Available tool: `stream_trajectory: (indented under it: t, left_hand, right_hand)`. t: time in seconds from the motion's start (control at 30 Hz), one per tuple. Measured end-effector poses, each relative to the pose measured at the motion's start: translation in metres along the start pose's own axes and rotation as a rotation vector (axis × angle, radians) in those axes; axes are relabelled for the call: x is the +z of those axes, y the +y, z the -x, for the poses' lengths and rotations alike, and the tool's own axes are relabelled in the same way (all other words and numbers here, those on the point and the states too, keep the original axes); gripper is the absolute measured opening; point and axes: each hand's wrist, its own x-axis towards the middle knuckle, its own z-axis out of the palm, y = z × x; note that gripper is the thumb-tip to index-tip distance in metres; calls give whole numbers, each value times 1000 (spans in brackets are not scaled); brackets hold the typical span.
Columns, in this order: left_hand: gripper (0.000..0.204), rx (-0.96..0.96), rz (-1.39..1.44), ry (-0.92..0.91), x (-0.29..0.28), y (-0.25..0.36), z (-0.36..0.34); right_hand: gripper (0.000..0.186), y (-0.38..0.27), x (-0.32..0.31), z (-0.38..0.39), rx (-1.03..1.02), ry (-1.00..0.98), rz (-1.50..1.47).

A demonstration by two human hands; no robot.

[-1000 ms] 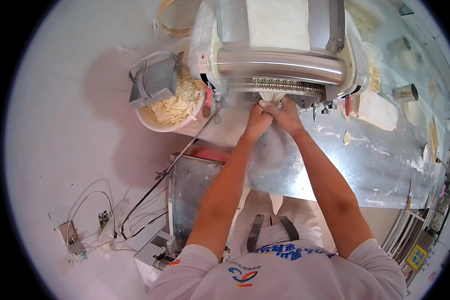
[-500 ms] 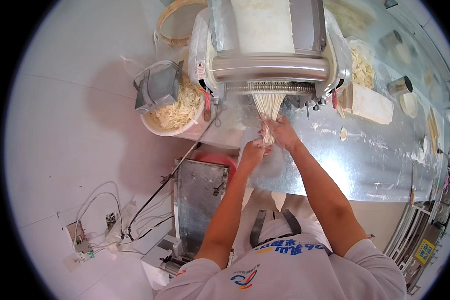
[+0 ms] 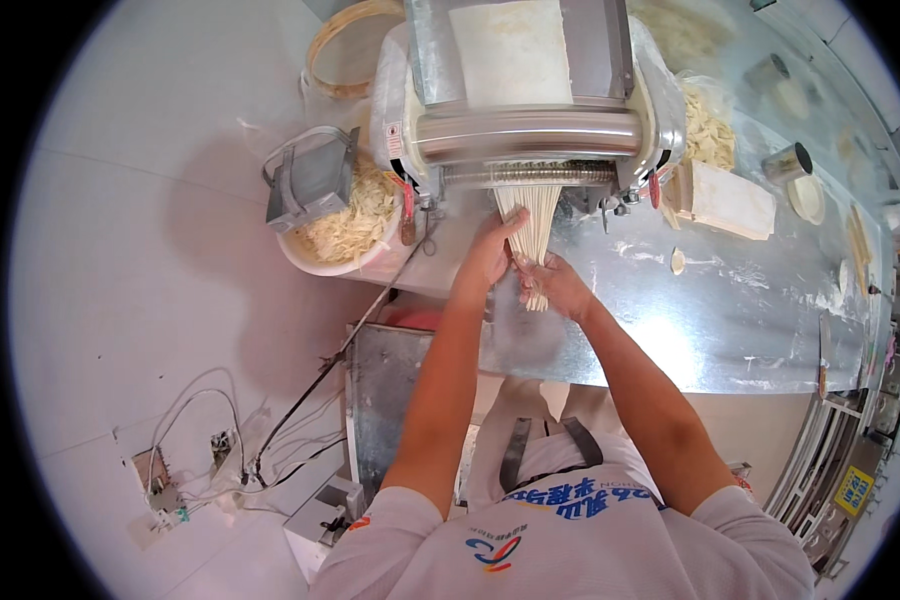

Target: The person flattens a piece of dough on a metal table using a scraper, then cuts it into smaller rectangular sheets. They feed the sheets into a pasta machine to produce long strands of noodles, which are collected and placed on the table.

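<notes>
A fan of pale fresh noodles (image 3: 536, 222) hangs from the cutting roller (image 3: 528, 174) of a noodle machine (image 3: 530, 135). Its strands narrow toward my hands. My right hand (image 3: 560, 287) is closed round the bundle near its lower end, and short strand tips stick out below the fingers. Higher up, at the left edge of the strands, my left hand (image 3: 488, 248) grips them with the thumb in front; its other fingers are mostly hidden. A wide dough sheet (image 3: 510, 55) lies on the sloped metal feed plate above the rollers.
At left, a metal box-shaped part with a handle (image 3: 315, 185) rests on a white tub (image 3: 315, 265) of dough scraps. On the metal table (image 3: 710, 345) are a stack of dough sheets (image 3: 730, 203), a bag of scraps (image 3: 708, 130) and a can (image 3: 788, 162). A black cable (image 3: 365, 320) hangs at left.
My left hand has moved up from the bundle's lower end to the left side of the strands. My right hand is slightly lower, and the noodles hang longer. The dough sheet's top edge now shows.
</notes>
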Motion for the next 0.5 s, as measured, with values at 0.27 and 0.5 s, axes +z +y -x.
stream_trajectory:
  t: [0.27, 0.5]
  left_hand:
    - [56, -2, -13, -138, 12, -6, -10]
    - [48, -8, -25, -115, 17, -15, 4]
  right_hand:
    - [23, 12, 7, 15, 47, -7, 8]
    - [21, 18, 5, 31, 81, -18, 99]
